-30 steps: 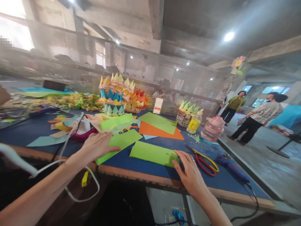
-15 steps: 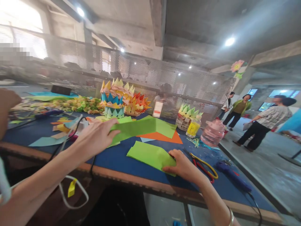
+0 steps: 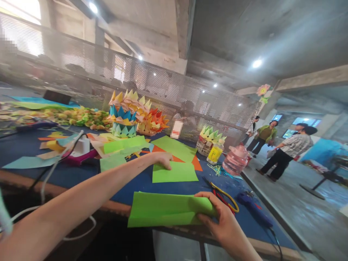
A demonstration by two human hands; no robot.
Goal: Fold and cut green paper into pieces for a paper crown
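Over the near edge of the blue tabletop (image 3: 231, 183), the right hand (image 3: 214, 212) pinches the right end of a long, loosely folded bright-green paper (image 3: 165, 210). Beyond it, the left hand (image 3: 163, 159) touches a flat, rectangular light-green paper sheet (image 3: 176, 173); whether it grips, I cannot tell. Both look light, flexible and easily creased, best held gently by an edge.

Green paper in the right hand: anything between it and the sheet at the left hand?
Nothing visible; blue tabletop shows between the green paper and the green sheet at the left hand.
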